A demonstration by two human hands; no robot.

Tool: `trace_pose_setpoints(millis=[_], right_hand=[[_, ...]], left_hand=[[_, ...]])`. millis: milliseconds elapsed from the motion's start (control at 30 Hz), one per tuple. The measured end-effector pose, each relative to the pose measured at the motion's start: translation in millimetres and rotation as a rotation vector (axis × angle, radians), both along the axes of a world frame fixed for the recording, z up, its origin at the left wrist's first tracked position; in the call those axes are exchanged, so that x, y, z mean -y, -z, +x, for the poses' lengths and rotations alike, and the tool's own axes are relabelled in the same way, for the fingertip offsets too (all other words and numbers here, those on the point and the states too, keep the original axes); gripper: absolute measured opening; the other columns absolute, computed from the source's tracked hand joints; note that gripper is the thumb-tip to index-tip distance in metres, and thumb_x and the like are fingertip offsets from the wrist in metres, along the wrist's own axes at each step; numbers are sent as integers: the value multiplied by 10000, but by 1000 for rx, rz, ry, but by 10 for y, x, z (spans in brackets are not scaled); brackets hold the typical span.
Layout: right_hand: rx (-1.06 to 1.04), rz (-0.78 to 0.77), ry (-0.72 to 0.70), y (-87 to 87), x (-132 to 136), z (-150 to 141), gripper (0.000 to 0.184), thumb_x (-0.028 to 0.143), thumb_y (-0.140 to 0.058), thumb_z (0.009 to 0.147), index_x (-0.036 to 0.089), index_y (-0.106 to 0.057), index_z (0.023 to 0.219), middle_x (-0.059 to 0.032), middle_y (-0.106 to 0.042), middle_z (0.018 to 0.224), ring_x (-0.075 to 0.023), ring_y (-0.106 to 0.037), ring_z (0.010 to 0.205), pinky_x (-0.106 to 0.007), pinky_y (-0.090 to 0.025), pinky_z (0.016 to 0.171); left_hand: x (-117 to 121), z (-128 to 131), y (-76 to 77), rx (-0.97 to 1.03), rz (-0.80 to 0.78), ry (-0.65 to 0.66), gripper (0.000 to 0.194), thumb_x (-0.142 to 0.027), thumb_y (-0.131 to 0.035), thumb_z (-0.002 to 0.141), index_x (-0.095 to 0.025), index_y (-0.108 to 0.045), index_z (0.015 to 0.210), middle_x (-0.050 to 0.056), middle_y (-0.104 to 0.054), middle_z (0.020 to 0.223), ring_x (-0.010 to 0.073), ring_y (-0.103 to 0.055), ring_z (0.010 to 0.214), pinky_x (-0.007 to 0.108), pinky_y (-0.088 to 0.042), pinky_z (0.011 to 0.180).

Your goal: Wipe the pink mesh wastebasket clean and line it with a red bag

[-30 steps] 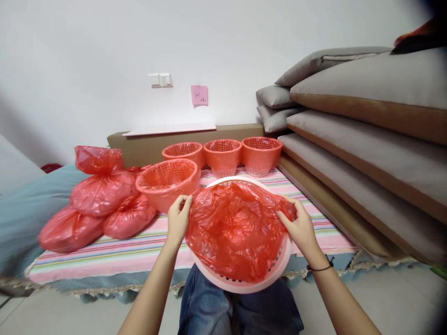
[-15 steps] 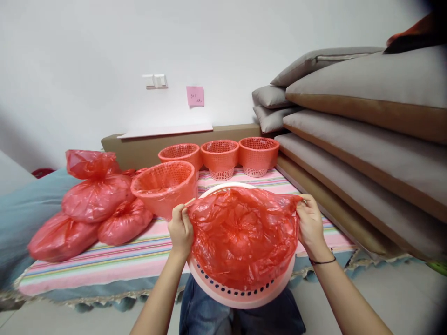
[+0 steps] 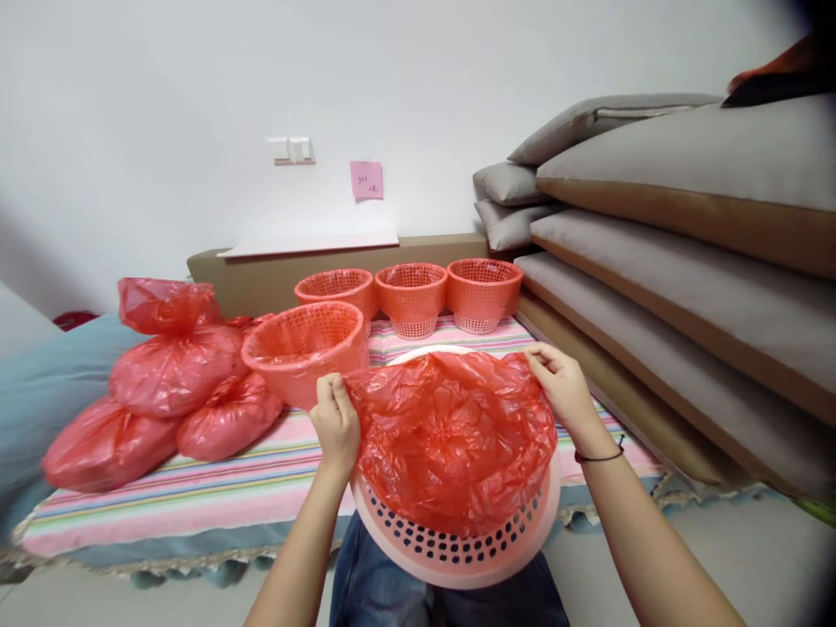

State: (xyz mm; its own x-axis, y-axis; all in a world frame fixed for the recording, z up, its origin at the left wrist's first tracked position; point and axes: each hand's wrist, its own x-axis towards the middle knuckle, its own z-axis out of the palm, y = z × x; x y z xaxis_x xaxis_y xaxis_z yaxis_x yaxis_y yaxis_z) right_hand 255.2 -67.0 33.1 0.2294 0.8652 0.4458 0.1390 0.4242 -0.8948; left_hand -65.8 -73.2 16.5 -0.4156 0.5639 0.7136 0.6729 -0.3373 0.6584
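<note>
A red plastic bag (image 3: pixel 450 435) lies spread inside a pale pink perforated basket (image 3: pixel 450 570) on the lap. My left hand (image 3: pixel 336 427) pinches the bag's edge at the basket's left side. On the far right of the rim, my right hand (image 3: pixel 562 383) grips the opposite edge between thumb and fingers. The near inner wall of the basket shows its holes below the bag, whose near edge sits down inside. Just beyond my left hand stands a basket lined with a red bag (image 3: pixel 306 348), tilted slightly toward me.
Three more lined baskets (image 3: pixel 411 292) stand in a row at the back. Several stuffed red bags (image 3: pixel 173 374) are piled on the left of the striped cloth (image 3: pixel 261 483). Grey cushions (image 3: pixel 685 218) are stacked high on the right. A pink note (image 3: pixel 367 180) is on the wall.
My right hand has moved left and slightly up along the bag's edge. The bag's near edge has slid away from the basket's front rim, baring more holes. My left hand has barely moved.
</note>
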Motion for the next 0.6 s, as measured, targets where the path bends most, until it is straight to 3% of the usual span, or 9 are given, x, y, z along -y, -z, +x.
trace_pose_setpoints(millis=[100,233,467,600], right_hand=[[-150,28,155,44,-123,49,372,604,-583,810,233,-562,821,21,-572,741,-143,-521,638,-262,-443,621],[-183,-12,298,231,-211,85,453,667,-585,770,218,-550,813,6,-578,753,-154,-535,670,-275,-466,639],[-385,-157,103,338,-230,77,426,624,-687,711,226,-609,841,-9,-645,762,-159,-575,613,-293,-499,585],[-233,-140,122,367,-275,114,414,606,-699,703,209,-610,775,15,-622,674,-140,-543,570,-267,-475,540]], left_hand=[[-58,-6,-15,54,-9,-33,234,-307,-351,976,-209,-458,793,-44,-446,616,118,-426,552,238,-298,576],[-167,-17,-18,147,-109,38,246,-296,-389,957,-209,-428,729,-43,-440,640,120,-422,602,237,-307,607],[-343,-65,18,414,-190,82,316,-295,-411,947,-199,-400,646,-57,-409,619,114,-394,626,237,-308,616],[-457,-48,133,739,-279,396,211,-258,-589,848,-169,-533,665,-32,-539,653,124,-481,692,233,-380,668]])
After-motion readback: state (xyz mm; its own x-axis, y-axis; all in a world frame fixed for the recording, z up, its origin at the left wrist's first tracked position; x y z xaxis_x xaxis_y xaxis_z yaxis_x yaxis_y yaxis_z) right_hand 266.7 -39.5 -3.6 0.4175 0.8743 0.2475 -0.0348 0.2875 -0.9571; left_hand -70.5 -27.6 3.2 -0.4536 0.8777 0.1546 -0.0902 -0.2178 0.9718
